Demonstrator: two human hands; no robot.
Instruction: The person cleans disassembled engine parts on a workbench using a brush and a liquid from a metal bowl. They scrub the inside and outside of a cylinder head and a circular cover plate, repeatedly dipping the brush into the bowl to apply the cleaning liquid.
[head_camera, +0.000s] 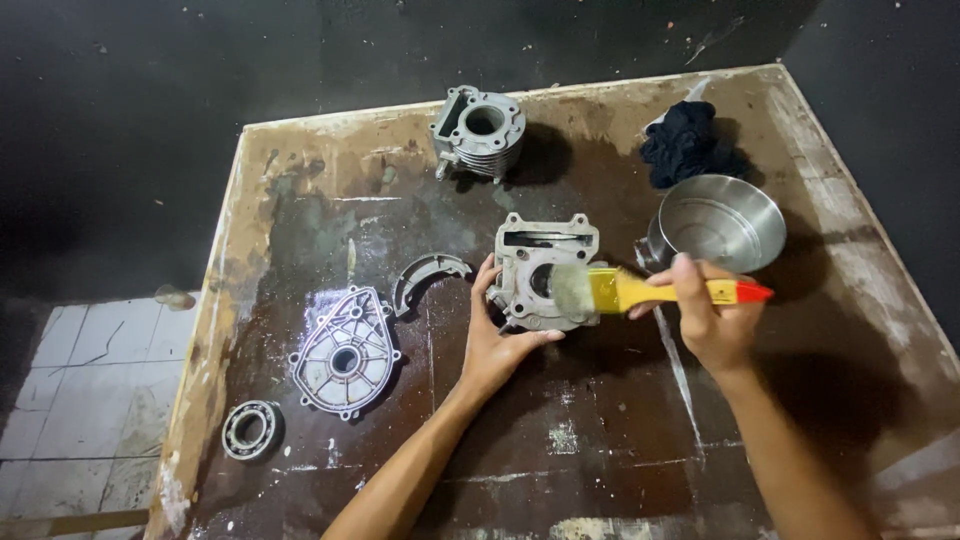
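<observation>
While the right hand (712, 318) closes its fingers (686, 282) round the yellow-and-red handle of a paintbrush (640, 290), the bristles lie against the right face of a grey metal cylinder block (540, 270), which stands near the centre of the wooden table (600, 440). Left hand (493, 345): fingers curled and pressed to the block's left and lower edge, steadying it from 7 o'clock. At 3 o'clock of the block, just behind the brush hand: one round steel bowl (722, 220), tilted, mouth toward the camera. At 1 o'clock of the bowl: one dark blue rag (683, 142), bunched. At 12 o'clock of the block, near the far table edge: one finned cylinder (480, 130) with open bore. At 9 o'clock, just beside the left hand's fingertips: one curved metal piece (428, 275). At 8 o'clock: one ribbed cover plate (345, 352), lying flat. At 8 o'clock of the plate, near the table's left edge: one ball bearing (251, 429).
</observation>
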